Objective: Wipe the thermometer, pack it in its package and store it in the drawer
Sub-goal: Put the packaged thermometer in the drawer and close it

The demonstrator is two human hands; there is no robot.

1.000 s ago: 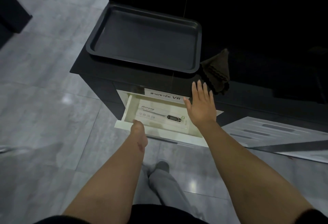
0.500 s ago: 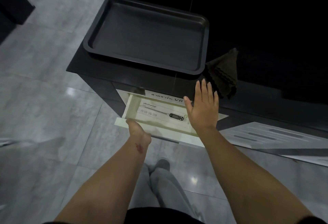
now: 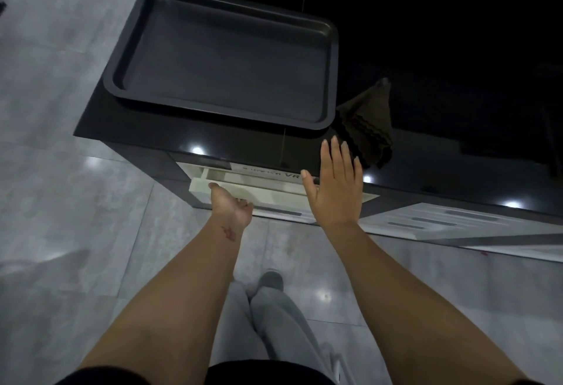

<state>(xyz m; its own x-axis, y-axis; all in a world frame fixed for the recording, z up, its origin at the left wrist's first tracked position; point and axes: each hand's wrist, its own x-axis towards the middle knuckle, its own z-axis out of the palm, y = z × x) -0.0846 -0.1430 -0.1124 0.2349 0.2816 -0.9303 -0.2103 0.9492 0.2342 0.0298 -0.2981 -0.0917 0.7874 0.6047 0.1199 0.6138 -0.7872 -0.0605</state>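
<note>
Cream drawer pushed nearly shut, left hand on front

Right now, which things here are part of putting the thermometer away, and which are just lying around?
Part of the job: the drawer, nearly shut; the left hand on its front; the right hand, open above it.
Lying about: the tray; the brown cloth.

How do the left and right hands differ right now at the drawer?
The left hand is curled against the drawer front; the right hand is flat, fingers spread, above it. The left touches the drawer; whether the right touches anything is unclear. Both are bare and hold nothing.
</note>
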